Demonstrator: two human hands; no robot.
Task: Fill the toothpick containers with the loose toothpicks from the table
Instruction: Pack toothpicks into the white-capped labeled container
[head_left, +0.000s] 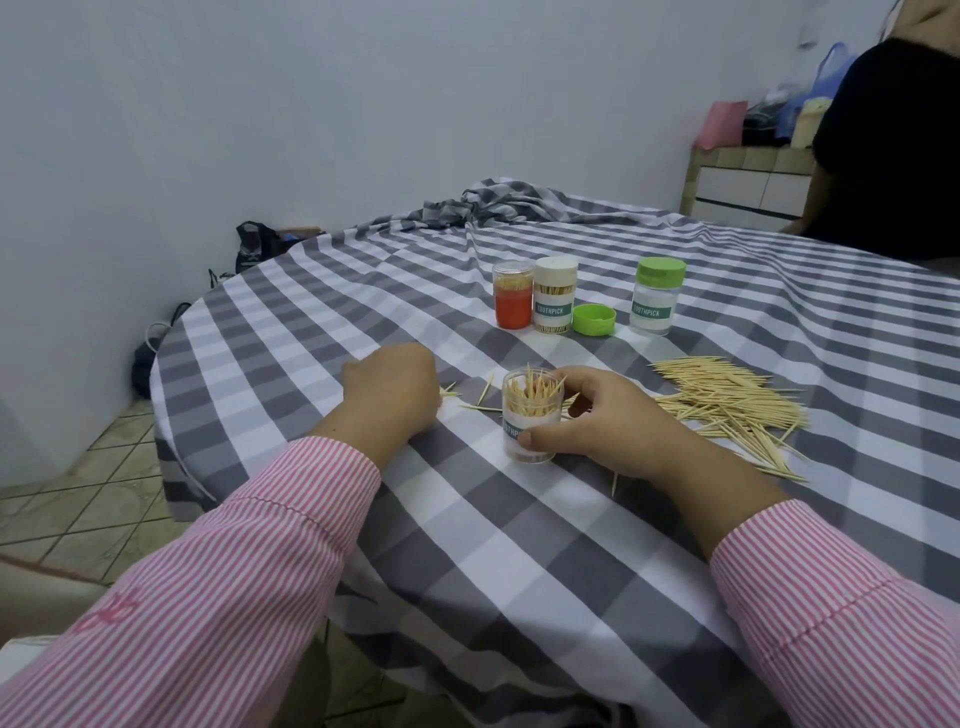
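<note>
Open container (531, 415) gripped by right hand (608, 421), beside left hand (392, 389)

right hand (613, 421) curled; left hand (389, 395) seemingly fisted.

"TOOTHPICK" on teal label of white-capped container (555, 296); same on green-capped container (653, 297). Container in my right hand (602, 421): label partly hidden, "TOOTHPI" readable.

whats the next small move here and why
Probably: the left hand lifts the few stray toothpicks beside it and drops them into the open container. The right hand already steadies that container upright, it looks only partly full, and those strays lie closer to the left hand than the big pile does.
</note>
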